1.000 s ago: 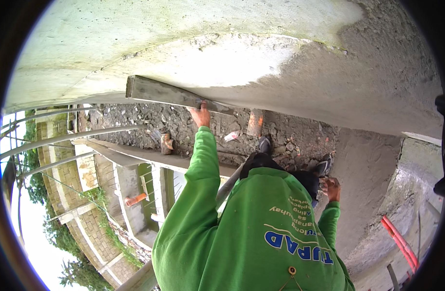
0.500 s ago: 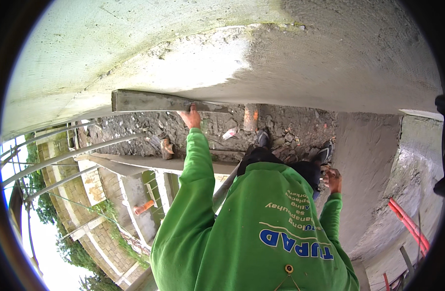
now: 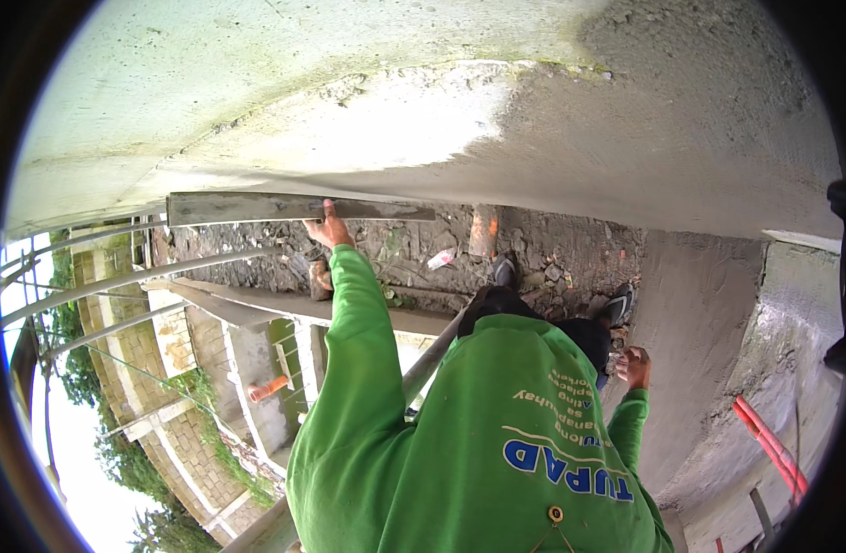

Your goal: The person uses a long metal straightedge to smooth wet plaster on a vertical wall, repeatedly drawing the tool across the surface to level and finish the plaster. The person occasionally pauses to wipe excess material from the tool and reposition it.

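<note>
Stretched forward to the left, my left hand (image 3: 327, 232) grips the near edge of a long, cement-stained straightedge board (image 3: 243, 209), its thumb on the board's face. The board lies lengthwise along the foot of the wall (image 3: 653, 147), which carries grey plaster, partly wet and darker. Whether the board's far edge touches the plaster is hard to tell. Low at my right side, my right hand (image 3: 634, 369) hangs with its fingers curled in. What it holds, if anything, is hidden.
Rubble and wet soil (image 3: 386, 247) cover the ground under me, with an orange-marked pipe stub (image 3: 484, 230) and a white scrap (image 3: 441, 259). Metal poles (image 3: 118, 324) cross at left. Red pipes (image 3: 771, 449) lean at right, beyond a smooth cement strip (image 3: 695, 313).
My left hand and the board have slid leftward along the wall. My right hand stays low at my side, and the whole view has shifted slightly.
</note>
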A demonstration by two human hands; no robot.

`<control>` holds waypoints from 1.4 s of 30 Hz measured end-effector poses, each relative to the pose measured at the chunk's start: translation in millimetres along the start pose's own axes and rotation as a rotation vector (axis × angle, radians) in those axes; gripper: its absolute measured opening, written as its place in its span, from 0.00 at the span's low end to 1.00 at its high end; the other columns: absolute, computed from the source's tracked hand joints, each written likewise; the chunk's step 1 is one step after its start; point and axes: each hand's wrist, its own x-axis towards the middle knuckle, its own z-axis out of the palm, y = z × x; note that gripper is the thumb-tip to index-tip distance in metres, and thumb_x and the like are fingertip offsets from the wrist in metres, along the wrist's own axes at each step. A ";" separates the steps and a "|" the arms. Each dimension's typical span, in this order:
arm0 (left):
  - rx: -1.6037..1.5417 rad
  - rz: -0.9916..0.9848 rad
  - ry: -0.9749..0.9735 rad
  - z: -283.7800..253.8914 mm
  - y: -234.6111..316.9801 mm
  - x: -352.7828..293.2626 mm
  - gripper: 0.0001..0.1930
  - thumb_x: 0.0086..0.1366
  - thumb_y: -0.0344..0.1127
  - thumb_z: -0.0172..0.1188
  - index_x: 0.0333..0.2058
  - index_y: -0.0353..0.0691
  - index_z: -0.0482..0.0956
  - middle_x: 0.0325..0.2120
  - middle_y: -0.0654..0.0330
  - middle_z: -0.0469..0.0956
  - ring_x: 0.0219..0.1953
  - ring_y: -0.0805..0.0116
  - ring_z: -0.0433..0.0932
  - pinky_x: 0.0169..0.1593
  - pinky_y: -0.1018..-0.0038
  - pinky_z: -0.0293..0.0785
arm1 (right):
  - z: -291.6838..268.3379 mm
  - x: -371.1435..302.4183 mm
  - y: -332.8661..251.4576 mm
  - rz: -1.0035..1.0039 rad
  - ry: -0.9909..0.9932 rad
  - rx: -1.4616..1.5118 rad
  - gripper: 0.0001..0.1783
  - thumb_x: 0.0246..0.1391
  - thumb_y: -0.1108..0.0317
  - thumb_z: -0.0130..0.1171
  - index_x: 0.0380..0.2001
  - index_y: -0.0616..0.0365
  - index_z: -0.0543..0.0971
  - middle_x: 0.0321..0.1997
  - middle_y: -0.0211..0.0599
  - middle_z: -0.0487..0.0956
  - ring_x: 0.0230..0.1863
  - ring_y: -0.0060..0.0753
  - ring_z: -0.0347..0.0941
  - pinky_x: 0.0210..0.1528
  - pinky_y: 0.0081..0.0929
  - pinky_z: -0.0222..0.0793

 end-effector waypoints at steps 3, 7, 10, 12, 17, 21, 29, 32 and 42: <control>-0.053 0.027 0.006 -2.1 15.8 19.3 0.34 0.59 0.26 0.64 0.63 0.35 0.59 0.53 0.46 0.72 0.49 0.55 0.75 0.51 0.65 0.75 | -3.4 4.7 0.2 0.004 0.015 -0.053 0.14 0.58 0.63 0.56 0.44 0.59 0.74 0.34 0.41 0.79 0.29 0.36 0.78 0.30 0.34 0.76; 0.015 0.038 0.114 17.9 18.4 17.0 0.34 0.58 0.31 0.67 0.61 0.32 0.62 0.53 0.44 0.72 0.50 0.54 0.75 0.52 0.64 0.74 | 4.5 10.4 -9.5 -0.036 0.016 -0.075 0.14 0.57 0.63 0.57 0.43 0.59 0.75 0.32 0.40 0.78 0.27 0.35 0.78 0.28 0.34 0.76; 0.080 -0.001 0.148 40.1 2.8 -28.3 0.35 0.56 0.31 0.69 0.61 0.31 0.63 0.53 0.44 0.72 0.51 0.54 0.75 0.53 0.65 0.73 | 15.5 15.1 -23.6 -0.054 -0.031 -0.158 0.17 0.56 0.59 0.57 0.45 0.56 0.74 0.38 0.45 0.79 0.34 0.42 0.79 0.35 0.40 0.76; 0.040 0.064 0.082 34.5 -39.7 -32.9 0.37 0.56 0.30 0.69 0.62 0.31 0.62 0.55 0.43 0.70 0.52 0.55 0.74 0.54 0.65 0.72 | 21.5 16.9 -42.9 -0.104 -0.118 -0.216 0.18 0.56 0.59 0.57 0.45 0.56 0.74 0.38 0.45 0.79 0.34 0.42 0.79 0.35 0.41 0.76; -0.038 0.069 0.083 22.4 -22.7 -0.3 0.40 0.58 0.32 0.68 0.65 0.31 0.55 0.56 0.41 0.67 0.52 0.53 0.73 0.52 0.66 0.75 | 2.3 -10.4 -85.9 -0.106 -0.028 -0.210 0.19 0.57 0.65 0.55 0.49 0.64 0.72 0.40 0.50 0.78 0.36 0.44 0.79 0.37 0.40 0.77; -0.070 0.058 0.164 18.7 8.7 31.1 0.33 0.60 0.36 0.65 0.59 0.27 0.60 0.49 0.42 0.73 0.46 0.53 0.75 0.49 0.65 0.76 | -39.6 -9.6 -75.9 -0.062 0.082 -0.226 0.20 0.58 0.64 0.54 0.51 0.64 0.71 0.43 0.55 0.78 0.40 0.51 0.79 0.41 0.47 0.77; 0.014 0.089 0.016 26.7 -46.1 -25.3 0.34 0.57 0.31 0.67 0.60 0.27 0.62 0.52 0.43 0.72 0.52 0.55 0.73 0.57 0.68 0.66 | -21.7 -0.8 -128.6 -0.111 -0.069 -0.467 0.19 0.57 0.64 0.55 0.50 0.63 0.73 0.41 0.50 0.79 0.39 0.47 0.79 0.41 0.44 0.76; -0.095 0.106 0.183 15.8 -16.2 13.2 0.28 0.59 0.31 0.65 0.55 0.26 0.64 0.47 0.47 0.75 0.47 0.59 0.74 0.53 0.68 0.69 | -24.1 8.8 -159.4 -0.173 -0.053 -0.337 0.20 0.56 0.63 0.56 0.49 0.61 0.73 0.40 0.46 0.79 0.38 0.44 0.79 0.40 0.41 0.75; -0.024 0.019 0.118 42.9 -41.1 -47.1 0.30 0.57 0.31 0.67 0.55 0.26 0.66 0.48 0.43 0.75 0.50 0.54 0.74 0.55 0.67 0.67 | -24.6 10.7 -129.7 -0.109 -0.075 -0.369 0.19 0.57 0.63 0.56 0.50 0.59 0.73 0.39 0.47 0.79 0.37 0.43 0.79 0.38 0.40 0.76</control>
